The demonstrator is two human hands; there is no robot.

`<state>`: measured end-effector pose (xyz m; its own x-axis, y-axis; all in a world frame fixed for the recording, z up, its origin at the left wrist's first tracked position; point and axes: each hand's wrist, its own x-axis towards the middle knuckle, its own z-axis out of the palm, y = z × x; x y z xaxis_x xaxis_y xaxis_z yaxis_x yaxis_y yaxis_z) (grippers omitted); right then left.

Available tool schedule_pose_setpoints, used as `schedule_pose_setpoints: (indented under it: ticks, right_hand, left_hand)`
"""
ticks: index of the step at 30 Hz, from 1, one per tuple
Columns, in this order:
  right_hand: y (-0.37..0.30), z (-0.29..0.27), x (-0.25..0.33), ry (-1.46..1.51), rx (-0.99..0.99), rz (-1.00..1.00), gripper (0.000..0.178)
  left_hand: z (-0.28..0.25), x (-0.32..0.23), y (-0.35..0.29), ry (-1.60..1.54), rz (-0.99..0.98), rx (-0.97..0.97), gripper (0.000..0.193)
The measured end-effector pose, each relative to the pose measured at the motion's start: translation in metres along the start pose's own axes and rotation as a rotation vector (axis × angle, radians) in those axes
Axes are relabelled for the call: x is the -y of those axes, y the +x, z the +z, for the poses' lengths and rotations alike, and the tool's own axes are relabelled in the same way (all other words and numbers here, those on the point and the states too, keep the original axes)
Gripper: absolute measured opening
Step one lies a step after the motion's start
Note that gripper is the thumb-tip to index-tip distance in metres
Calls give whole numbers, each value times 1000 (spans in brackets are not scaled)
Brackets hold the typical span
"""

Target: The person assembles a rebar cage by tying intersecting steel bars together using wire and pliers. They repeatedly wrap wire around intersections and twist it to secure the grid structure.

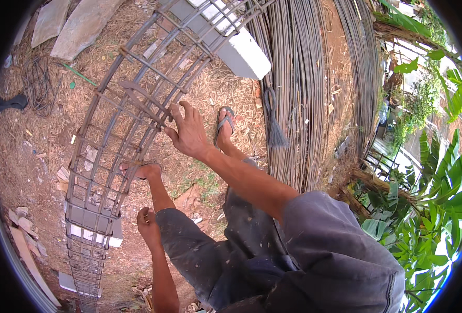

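Right hand (189, 130) sits at the edge of the rebar cage (96, 93), thumb and fingers bent and parted beside a rusty tool (138, 100); I can't tell whether they grip it. I log the left hand (148, 228) as loosely curled, contents unclear. Cage stretches down the left, over pale blocks (252, 55).

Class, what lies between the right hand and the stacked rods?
The head view shows a sandalled foot on littered ground, then a wire bundle at the edge of the rods.
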<state>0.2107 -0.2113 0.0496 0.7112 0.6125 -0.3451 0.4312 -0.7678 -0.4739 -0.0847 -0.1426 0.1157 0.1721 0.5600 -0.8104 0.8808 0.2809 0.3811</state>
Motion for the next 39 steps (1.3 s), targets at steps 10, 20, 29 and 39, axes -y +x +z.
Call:
schedule_pose_setpoints:
  ticks: [10,20,29,39]
  right_hand:
    - [-5,-38,-428,-191,120,816,38]
    - [-8,-33,-559,28,51,859,48]
    - [-132,-60,-433,770,160,883,34]
    - [-181,-58,-396,838,-167,848,10]
  left_hand:
    - [228,-53,-31,116,63,267,22]
    - [436,-158,14,73,149,513,27]
    - [556,-173,37,-231,-114,521,36]
    - [534,-166,28,-4,-129,701,37]
